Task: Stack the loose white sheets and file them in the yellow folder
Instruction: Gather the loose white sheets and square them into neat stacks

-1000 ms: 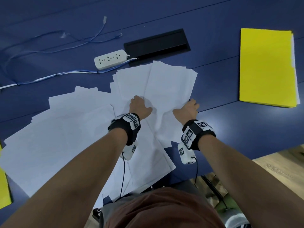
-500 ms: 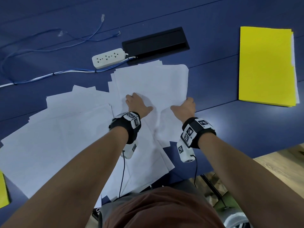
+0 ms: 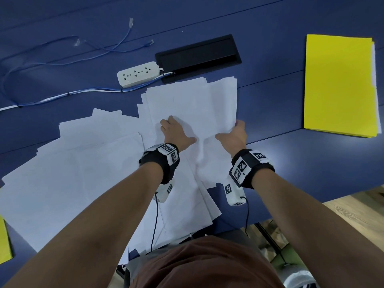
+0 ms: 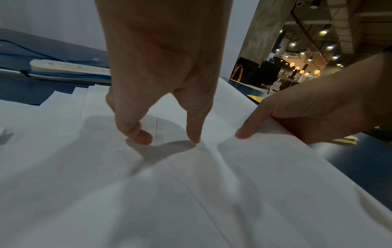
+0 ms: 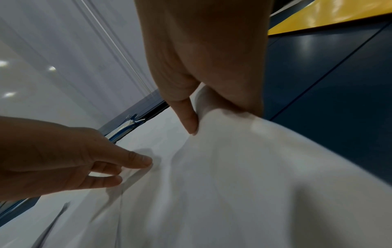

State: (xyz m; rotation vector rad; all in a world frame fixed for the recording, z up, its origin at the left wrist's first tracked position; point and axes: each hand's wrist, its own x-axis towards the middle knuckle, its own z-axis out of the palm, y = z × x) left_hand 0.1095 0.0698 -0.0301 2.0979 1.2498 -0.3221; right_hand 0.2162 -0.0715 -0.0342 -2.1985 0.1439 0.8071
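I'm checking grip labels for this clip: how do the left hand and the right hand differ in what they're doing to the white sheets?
The left hand rests on top of the white sheets, fingertips pressing down; the right hand pinches their right edge between thumb and fingers. The left hand lies well inside the pile; the right hand is at its border, where the paper lifts and buckles. Both touch the same gathered sheets.

Sheets [image 3: 193, 104] spread centre-left on table [image 3: 291, 163], folder [image 3: 338, 84] far right, power strip [image 3: 138, 74] behind sheets

Golden arches sign [image 4: 239, 71], background wall
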